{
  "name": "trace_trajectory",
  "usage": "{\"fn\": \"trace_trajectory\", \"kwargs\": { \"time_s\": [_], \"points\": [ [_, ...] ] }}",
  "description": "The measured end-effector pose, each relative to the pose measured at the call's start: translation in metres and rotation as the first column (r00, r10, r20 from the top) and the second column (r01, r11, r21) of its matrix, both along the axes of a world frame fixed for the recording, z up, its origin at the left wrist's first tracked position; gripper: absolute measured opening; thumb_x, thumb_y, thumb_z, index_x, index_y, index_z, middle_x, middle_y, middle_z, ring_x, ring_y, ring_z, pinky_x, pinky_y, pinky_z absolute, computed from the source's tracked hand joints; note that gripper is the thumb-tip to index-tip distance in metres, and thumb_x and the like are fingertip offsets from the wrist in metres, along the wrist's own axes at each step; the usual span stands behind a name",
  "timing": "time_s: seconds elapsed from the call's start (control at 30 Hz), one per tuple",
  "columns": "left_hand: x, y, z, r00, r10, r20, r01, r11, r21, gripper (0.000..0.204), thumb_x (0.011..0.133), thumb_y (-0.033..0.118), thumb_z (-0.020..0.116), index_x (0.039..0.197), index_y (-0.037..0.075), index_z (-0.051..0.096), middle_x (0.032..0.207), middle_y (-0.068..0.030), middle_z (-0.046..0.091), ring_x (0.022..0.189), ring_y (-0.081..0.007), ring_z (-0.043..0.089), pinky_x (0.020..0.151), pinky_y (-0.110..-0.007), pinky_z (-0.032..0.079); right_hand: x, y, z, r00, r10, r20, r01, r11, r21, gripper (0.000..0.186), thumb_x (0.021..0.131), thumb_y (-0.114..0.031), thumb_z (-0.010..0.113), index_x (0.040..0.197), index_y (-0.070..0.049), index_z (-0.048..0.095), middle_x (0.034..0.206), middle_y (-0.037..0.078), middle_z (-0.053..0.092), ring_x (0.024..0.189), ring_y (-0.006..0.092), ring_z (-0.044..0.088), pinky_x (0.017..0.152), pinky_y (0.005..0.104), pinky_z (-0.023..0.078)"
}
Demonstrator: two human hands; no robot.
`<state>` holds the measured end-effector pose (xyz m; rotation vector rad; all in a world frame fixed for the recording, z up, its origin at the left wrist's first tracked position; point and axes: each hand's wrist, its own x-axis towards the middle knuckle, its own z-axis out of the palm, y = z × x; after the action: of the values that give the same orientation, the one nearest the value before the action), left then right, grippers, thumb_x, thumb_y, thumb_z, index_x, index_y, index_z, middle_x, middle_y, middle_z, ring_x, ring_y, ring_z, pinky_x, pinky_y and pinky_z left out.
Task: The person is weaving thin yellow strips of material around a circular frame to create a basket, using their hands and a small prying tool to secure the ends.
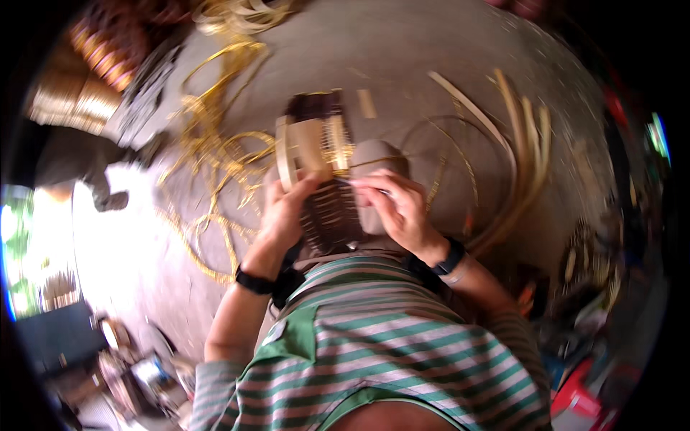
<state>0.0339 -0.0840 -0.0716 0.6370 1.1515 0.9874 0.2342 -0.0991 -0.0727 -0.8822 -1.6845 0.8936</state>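
A dark brown slatted, woven-looking panel rests upright along my lap between my knees, with pale rungs across it and gold-coloured winding along its upper part. My left hand is closed at its left edge, the thumb pressing on a pale flat strip. A second pale strip, bent into a narrow loop, stands up beside that hand. My right hand is at the panel's right edge with thumb and fingers pinched together; what lies between them is blurred. A thin gold cord crosses my right knee.
Tangled gold cord lies on the floor at left. Long pale strips curve over the floor at right. Another person's legs and feet are at far left. Coiled material lies at the far side, and mixed clutter at lower left.
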Motion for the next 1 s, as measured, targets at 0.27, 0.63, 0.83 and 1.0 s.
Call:
{"fn": "trace_trajectory", "kwargs": {
  "time_s": [0.27, 0.63, 0.83, 1.0],
  "points": [
    [-0.056, 0.027, -0.037, 0.985, 0.01, 0.174, -0.025, 0.996, 0.086, 0.042, 0.091, 0.027, 0.054, 0.125, 0.001, 0.052, 0.117, -0.012, 0.059, 0.104, -0.0206, 0.058, 0.09, -0.037, 0.049, 0.059, -0.01, -0.027, 0.916, -0.351, -0.195, 0.302, 0.923, -0.239, 0.021, 0.097, -0.016, 0.048, 0.102, 0.0, 0.06, 0.077, 0.004, 0.059, 0.066, 0.0073, 0.055, 0.061, 0.0217, 0.047],
    [-0.043, 0.031, -0.034, 0.929, -0.129, 0.346, 0.105, 0.991, 0.086, 0.042, 0.091, 0.024, 0.053, 0.126, 0.0, 0.05, 0.124, -0.0185, 0.055, 0.113, -0.0261, 0.055, 0.097, -0.042, 0.046, 0.269, -0.23, -0.276, -0.354, -0.905, 0.238, 0.866, -0.413, -0.283, 0.013, 0.086, -0.011, 0.052, 0.085, -0.003, 0.063, 0.081, 0.012, 0.062, 0.073, 0.0282, 0.059, 0.069, 0.0365, 0.049],
    [-0.056, 0.033, -0.039, 0.933, -0.159, 0.324, 0.125, 0.984, 0.125, 0.042, 0.092, 0.024, 0.051, 0.126, 0.0, 0.05, 0.123, -0.0166, 0.056, 0.111, -0.025, 0.056, 0.096, -0.041, 0.046, 0.292, -0.325, -0.247, -0.398, -0.273, 0.876, 0.895, -0.326, 0.305, 0.02, 0.077, -0.015, 0.06, 0.092, -0.004, 0.062, 0.1, 0.02, 0.059, 0.09, 0.0377, 0.058, 0.079, 0.0473, 0.048],
    [-0.049, 0.029, -0.032, 0.941, -0.114, 0.32, 0.09, 0.992, 0.09, 0.042, 0.092, 0.024, 0.05, 0.127, 0.001, 0.049, 0.124, -0.0183, 0.054, 0.114, -0.026, 0.054, 0.099, -0.041, 0.043, 0.299, -0.335, -0.243, -0.072, -0.08, 0.994, 0.968, -0.247, 0.05, 0.036, 0.075, -0.013, 0.063, 0.107, -0.001, 0.052, 0.114, 0.02, 0.055, 0.102, 0.0385, 0.056, 0.085, 0.0456, 0.048]
  ]
}}
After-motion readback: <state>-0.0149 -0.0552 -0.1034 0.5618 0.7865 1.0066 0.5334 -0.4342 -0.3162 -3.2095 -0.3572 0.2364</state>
